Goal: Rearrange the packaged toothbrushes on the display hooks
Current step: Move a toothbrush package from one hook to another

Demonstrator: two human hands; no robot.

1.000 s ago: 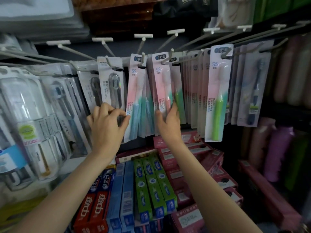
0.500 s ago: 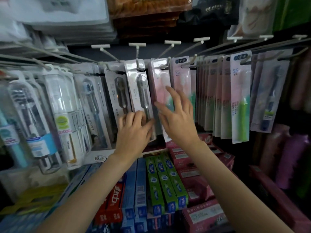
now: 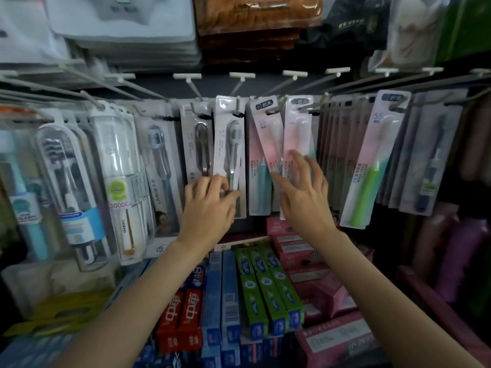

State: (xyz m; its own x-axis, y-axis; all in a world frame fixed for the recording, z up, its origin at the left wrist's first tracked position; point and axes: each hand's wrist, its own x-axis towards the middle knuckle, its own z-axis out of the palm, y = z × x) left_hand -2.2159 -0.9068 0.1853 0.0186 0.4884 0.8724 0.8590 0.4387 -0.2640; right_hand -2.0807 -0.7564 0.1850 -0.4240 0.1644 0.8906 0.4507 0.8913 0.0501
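Packaged toothbrushes hang in a row from white display hooks (image 3: 240, 75). My left hand (image 3: 208, 208) pinches the lower end of a grey pack with a dark-bristled brush (image 3: 229, 144), next to a similar grey pack (image 3: 198, 144). My right hand (image 3: 305, 197) is spread open, its fingers against a pink-and-teal pack (image 3: 297, 134) that hangs tilted. Another pink pack with a blue brush (image 3: 261, 160) hangs between the two hands. A pack with a green brush (image 3: 372, 166) hangs further right.
Large clear blister packs with electric brushes (image 3: 117, 187) crowd the left hooks. Below, toothpaste boxes in red (image 3: 180, 320), blue and green (image 3: 265, 288) lie stacked, with pink boxes (image 3: 292, 245) to their right. Folded cloth packs (image 3: 255, 27) sit on the shelf above.
The view has shifted left and down along the row. My left hand now pinches the grey pack's lower end, and my right hand has spread against the tilted pink-and-teal pack.
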